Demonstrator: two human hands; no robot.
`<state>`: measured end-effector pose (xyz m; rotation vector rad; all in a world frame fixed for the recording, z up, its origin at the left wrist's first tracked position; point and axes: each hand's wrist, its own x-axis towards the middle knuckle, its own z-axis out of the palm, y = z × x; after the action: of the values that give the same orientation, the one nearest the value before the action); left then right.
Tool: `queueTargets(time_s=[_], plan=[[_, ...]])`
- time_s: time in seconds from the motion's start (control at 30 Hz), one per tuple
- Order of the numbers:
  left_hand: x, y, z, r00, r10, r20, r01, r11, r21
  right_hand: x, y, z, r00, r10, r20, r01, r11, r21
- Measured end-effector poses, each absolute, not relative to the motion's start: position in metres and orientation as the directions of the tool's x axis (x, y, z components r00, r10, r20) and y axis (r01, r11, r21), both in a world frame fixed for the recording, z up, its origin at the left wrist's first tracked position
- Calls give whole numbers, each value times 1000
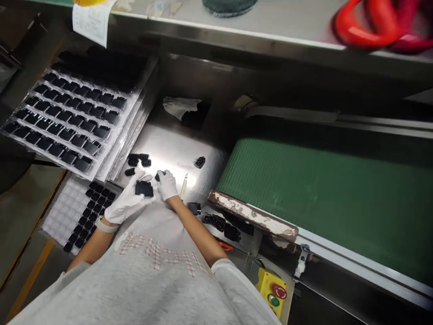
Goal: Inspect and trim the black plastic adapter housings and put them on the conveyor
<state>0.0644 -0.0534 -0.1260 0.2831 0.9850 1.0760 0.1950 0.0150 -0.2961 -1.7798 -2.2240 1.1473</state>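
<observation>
My left hand [126, 202], in a white glove, grips a flat, squarish black plastic part [144, 188] close to my apron. Just right of it, my gloved right hand [167, 184] pinches a small black piece [158, 175], mostly covered by the fingers. Several small black pieces [138, 159] lie on the metal table [162, 135] beyond my left hand, and a single black piece [200, 162] lies farther right. Beside my right wrist is a slim pale tool with a pointed tip [184, 186]. More black parts [214, 221] lie right of my forearm.
Stacked clear trays of black parts [67, 117] stand at the left, with a partly filled tray [64, 207] below. A green conveyor belt [324, 194] runs on the right, near a yellow button box [272, 293]. A metal shelf [287, 22] crosses above. A white cloth [181, 106] lies behind.
</observation>
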Motion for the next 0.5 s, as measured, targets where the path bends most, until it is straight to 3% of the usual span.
queueTargets(time_s=[0.23, 0.4, 0.5], plan=[[84, -25, -120, 99, 773, -626, -830, 411, 376, 205, 16, -289, -366, 854, -370, 880, 187, -437], [96, -2, -112, 127, 793, -595, -863, 385, 329, 210, 20, -265, -323, 908, -266, 883, 188, -431], [97, 3, -107, 129, 806, -578, -862, 379, 336, 230, 31, -222, -328, 935, -134, 852, 232, -470]])
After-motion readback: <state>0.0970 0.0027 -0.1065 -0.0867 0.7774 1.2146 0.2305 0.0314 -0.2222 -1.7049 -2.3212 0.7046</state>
